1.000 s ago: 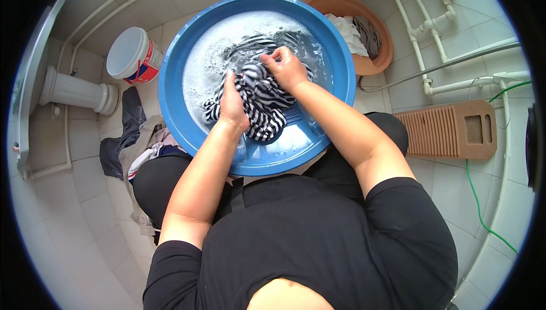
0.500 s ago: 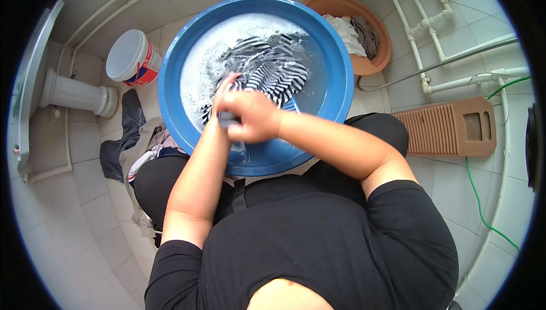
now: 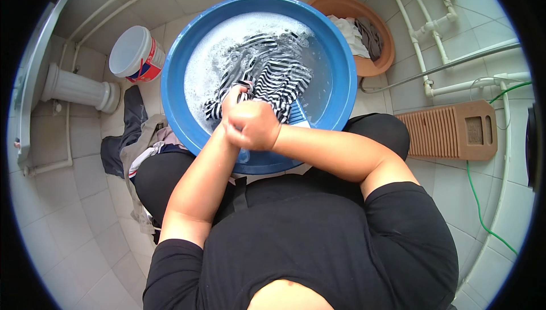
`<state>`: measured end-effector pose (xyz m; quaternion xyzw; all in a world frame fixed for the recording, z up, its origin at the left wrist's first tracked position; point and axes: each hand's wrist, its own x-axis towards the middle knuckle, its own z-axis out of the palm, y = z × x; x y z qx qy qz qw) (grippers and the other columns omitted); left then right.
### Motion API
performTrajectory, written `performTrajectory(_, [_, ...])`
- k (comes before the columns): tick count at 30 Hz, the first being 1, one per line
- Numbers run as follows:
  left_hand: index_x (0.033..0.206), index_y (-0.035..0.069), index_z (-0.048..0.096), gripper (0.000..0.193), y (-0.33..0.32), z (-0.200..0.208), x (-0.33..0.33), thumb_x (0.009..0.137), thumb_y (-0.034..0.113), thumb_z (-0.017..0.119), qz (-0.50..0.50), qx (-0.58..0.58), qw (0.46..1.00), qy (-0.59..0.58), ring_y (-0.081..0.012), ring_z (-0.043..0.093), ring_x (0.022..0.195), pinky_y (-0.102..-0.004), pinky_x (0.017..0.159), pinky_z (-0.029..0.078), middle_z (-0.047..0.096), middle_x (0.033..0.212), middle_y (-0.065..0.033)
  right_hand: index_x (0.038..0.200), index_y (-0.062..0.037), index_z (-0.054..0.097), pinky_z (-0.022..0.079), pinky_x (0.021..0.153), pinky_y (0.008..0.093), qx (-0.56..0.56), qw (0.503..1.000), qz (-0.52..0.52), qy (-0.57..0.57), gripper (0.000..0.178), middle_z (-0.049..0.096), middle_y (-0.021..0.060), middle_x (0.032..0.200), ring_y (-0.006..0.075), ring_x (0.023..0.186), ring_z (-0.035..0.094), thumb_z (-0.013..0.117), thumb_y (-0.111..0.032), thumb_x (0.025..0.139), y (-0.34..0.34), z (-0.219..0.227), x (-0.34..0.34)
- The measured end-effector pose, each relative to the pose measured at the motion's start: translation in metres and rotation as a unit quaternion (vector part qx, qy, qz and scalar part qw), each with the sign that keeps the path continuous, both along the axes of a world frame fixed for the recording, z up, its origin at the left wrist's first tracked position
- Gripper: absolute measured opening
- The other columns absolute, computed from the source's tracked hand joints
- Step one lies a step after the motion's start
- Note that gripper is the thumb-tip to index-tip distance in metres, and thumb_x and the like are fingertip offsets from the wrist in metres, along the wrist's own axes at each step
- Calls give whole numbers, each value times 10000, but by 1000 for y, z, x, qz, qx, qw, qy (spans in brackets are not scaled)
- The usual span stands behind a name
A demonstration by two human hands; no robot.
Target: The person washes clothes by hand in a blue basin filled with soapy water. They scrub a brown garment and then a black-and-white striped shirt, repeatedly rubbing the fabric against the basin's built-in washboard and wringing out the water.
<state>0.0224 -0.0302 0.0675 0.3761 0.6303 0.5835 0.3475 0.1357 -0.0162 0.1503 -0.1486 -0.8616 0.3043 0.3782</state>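
A black-and-white striped garment [image 3: 284,77] lies soaked in sudsy water inside a large blue basin [image 3: 172,82]. My left hand [image 3: 234,98] is at the garment's near left part, its fingers closed on the wet cloth. Across the left wrist, my right hand [image 3: 255,124] is closed in a fist; whatever it grips is hidden beneath it. A blue ridged washboard [image 3: 297,113] shows partly between the garment and the basin's near right side. White foam [image 3: 205,54] covers the water's left and far parts.
Behind at right stands an orange-brown tub [image 3: 385,54] with white and grey clothes. A white bucket [image 3: 129,54] and a pile of clothes [image 3: 136,133] are at left. To the right lie a brown washboard [image 3: 443,131], a green hose [image 3: 480,213] and white wall pipes [image 3: 424,60].
My right hand has shifted slightly down and right; a dark grey thing seen under it before is now hidden. More of the blue washboard shows, and the striped cloth has spread a little.
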Motion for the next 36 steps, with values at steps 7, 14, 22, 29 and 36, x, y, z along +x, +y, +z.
performTrajectory(7, [740,85,539,208,10,72,44,829,247,443,168,-106,867,-457,-169,560,639,-323,604,463,572,705,-50,602,-44,540,435,538,390,-109,982,-155,2,228,540,170,627,340,589,541,571,-204,762,50,-22,0])
performTrajectory(14, [745,90,573,242,9,30,5,803,308,486,89,-146,840,-515,-204,548,617,-333,627,468,590,693,-54,625,-85,550,433,553,380,-42,999,-14,30,155,530,114,609,303,578,540,615,-193,715,30,-20,-2])
performTrajectory(22, [765,26,588,377,7,110,22,843,393,561,-466,-296,829,87,-67,431,627,-240,589,383,502,637,28,1132,-124,549,387,954,372,-93,875,-348,-323,546,526,136,1167,307,1119,466,678,-398,678,148,-79,39])
performTrajectory(29, [831,54,647,516,11,122,4,806,546,491,-331,-384,816,277,-224,632,737,-346,676,472,654,742,-81,1181,46,483,409,919,344,-294,877,-202,-321,717,549,249,1143,321,1078,541,679,-430,682,159,-101,44])
performTrajectory(36, [970,94,622,322,10,70,25,687,247,635,-297,-150,817,471,-299,578,909,-390,804,466,610,943,-126,1073,4,569,456,812,305,-408,866,-282,-59,422,619,136,1004,216,909,592,675,-195,716,185,-116,57])
